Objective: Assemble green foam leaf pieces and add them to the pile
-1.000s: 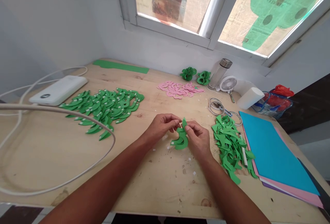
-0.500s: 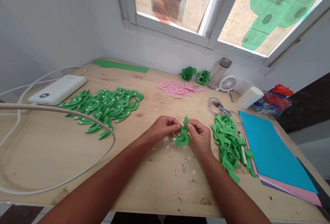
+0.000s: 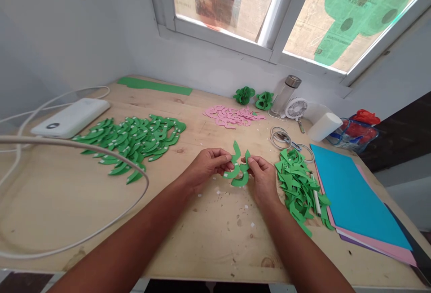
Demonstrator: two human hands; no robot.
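Observation:
My left hand point(image 3: 215, 163) pinches a curved green paper cutout point(image 3: 232, 172) with small white squares on it. Between thumb and fingers, my right hand point(image 3: 261, 171) grips a second curved green paper cutout point(image 3: 243, 178), also marked with white squares. The two cutouts are held side by side above the table, close together; whether they touch is hard to tell. To the left lies a spread pile of similar green cutouts point(image 3: 134, 138) with white squares. Right of my right hand is a heap of green paper pieces point(image 3: 296, 185) with a white pen point(image 3: 315, 196) on it.
Pink cutouts point(image 3: 230, 116) and two green paper shapes point(image 3: 244, 95) lie toward the wall, near a bottle point(image 3: 286, 95) and small fan point(image 3: 296, 108). Tape rolls point(image 3: 281, 139) and coloured sheets point(image 3: 357, 189) are at right. A cable point(image 3: 111, 149) loops by the power bank point(image 3: 70, 117).
The green cutouts, overlapping between my fingers before, are now held apart, one in each hand. Both hands have risen slightly, and the view has shifted a little.

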